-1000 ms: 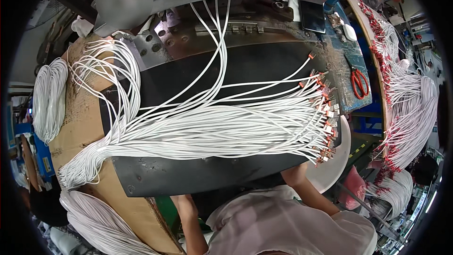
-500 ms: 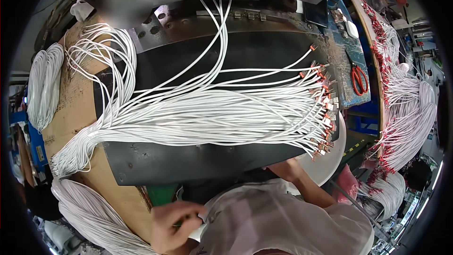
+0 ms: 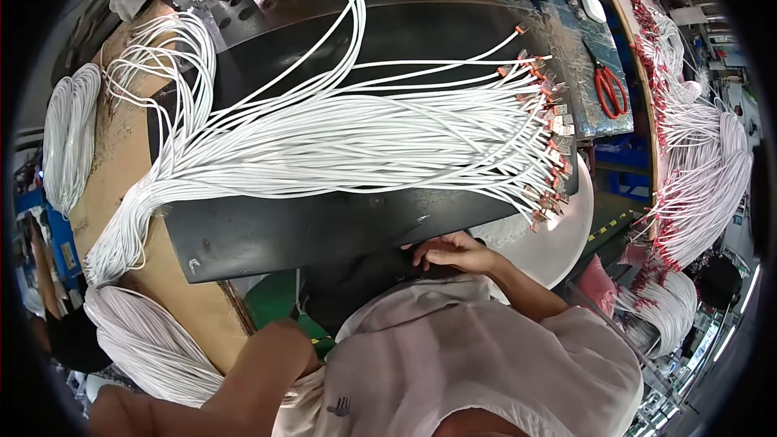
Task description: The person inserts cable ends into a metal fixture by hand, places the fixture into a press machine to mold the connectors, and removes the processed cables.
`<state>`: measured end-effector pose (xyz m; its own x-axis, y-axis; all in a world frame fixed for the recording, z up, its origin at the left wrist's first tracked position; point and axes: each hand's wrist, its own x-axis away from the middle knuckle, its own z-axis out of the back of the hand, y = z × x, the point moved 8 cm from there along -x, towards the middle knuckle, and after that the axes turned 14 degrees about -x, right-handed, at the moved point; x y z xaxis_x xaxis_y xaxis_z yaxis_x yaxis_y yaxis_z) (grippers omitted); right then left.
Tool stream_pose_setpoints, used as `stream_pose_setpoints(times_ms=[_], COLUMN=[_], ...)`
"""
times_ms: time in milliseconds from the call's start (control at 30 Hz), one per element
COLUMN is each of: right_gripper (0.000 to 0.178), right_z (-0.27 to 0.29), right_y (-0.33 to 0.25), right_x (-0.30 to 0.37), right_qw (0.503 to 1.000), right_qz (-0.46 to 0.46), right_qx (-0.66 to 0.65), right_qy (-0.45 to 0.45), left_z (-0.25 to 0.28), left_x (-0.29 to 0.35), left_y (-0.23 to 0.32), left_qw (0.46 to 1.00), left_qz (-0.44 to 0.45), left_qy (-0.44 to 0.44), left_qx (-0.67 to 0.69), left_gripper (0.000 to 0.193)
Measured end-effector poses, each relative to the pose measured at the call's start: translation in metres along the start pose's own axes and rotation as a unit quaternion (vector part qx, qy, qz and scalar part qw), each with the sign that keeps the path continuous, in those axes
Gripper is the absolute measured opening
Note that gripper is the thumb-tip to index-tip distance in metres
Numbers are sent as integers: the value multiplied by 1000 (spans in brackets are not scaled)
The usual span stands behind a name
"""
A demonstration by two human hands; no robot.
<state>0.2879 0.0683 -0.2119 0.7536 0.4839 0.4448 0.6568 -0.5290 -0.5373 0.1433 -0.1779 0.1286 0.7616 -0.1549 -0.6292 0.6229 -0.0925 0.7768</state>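
Observation:
A thick fan of white cables lies across a black mat. Their metal plug ends with orange-red parts gather at the right. Just below the mat's front edge is my right hand, its fingers curled, over dark cloth in my lap; whatever they hold, if anything, is hidden. My left arm is bent at the lower left, away from the cables. The left hand is at the dark lower rim, and its fingers cannot be made out.
Red-handled scissors lie on a blue surface at right, near a white round-cornered object. A white bowl-shaped surface sits below the plugs. More cable bundles lie at left, lower left and right. Metal machinery stands behind.
My left hand has swung from beside my lap toward the lower left rim. My right hand has moved left along the mat's edge, more of it showing. The whole view has shifted.

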Motion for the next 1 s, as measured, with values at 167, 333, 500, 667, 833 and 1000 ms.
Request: stream_pose_setpoints(times_ms=[167, 333, 500, 667, 833, 1000], right_gripper=[37, 34, 33, 30, 31, 35], right_z=[4, 4, 11, 21, 15, 0], right_y=[7, 4, 8, 15, 12, 12], right_x=[-5, -5, -4, -7, -12, -14], right_qw=[998, 997, 999, 997, 989, 999], right_qz=[-30, 31, 12, -28, -6, -40], right_qx=[48, -67, -38, -64, -147, 4], right_qy=[19, 13, 3, 22, -11, 12], left_z=[11, 21, 23, 16, 12, 1], left_x=[16, 56, 107, 134, 143, 134], left_y=[-19, -53, -80, -90, -93, -109], left_qw=[998, 983, 951, 923, 912, 912], left_qz=[58, 181, 304, 380, 409, 409], left_qy=[4, 18, 29, 30, 9, 7], left_qx=[-20, -38, -45, -44, -40, -29], left_gripper=[36, 33, 30, 26, 24, 21])
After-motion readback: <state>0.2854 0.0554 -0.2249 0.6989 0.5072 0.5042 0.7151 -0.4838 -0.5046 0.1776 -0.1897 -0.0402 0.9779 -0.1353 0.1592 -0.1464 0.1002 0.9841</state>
